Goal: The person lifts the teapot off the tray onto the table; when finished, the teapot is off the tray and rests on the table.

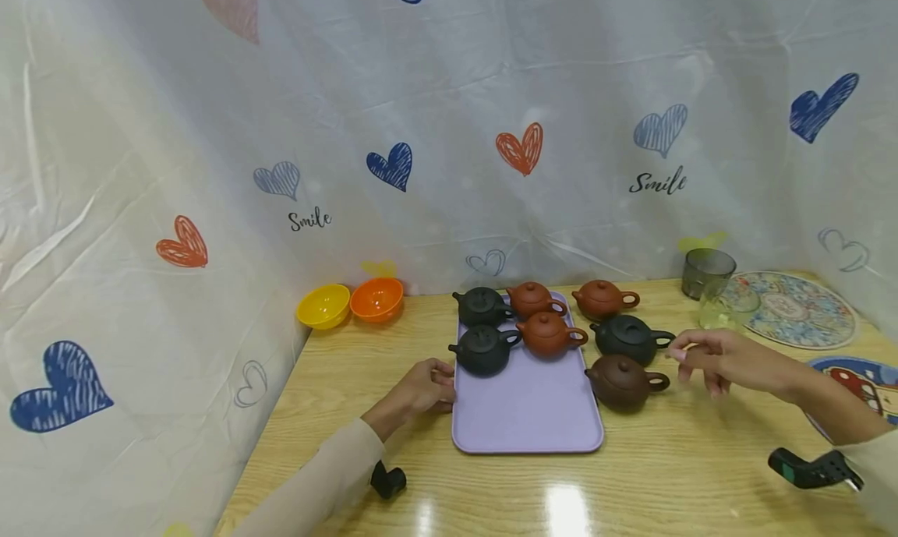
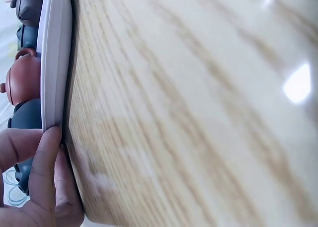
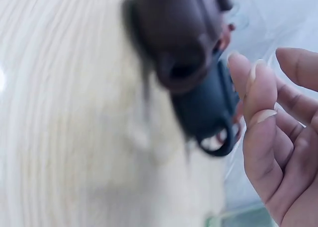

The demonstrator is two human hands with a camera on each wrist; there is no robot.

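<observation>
Tray [image 1: 526, 420] on worktop [image 1: 673, 475], four pots [image 1: 484, 350] at far end. Left hand [image 1: 424, 387]: fingers touching tray's left rim; can't tell if clamped. Right hand [image 1: 722, 359]: fingers loosely bent, little apart, empty, near handle of off-tray black pot [image 1: 624, 340]. Brown pot [image 1: 620, 385] crowds its front, red pot [image 1: 598, 299] behind. Yellow bowl [image 1: 323, 306], orange bowl [image 1: 376, 299] back left; dark cup [image 1: 705, 268], round mat [image 1: 803, 311] back right.

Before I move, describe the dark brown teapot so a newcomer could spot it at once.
On the wooden table, find the lilac tray. Beside its right edge, the dark brown teapot stands in front of a black teapot. It alone is dark brown; the rest are black or reddish.
</observation>
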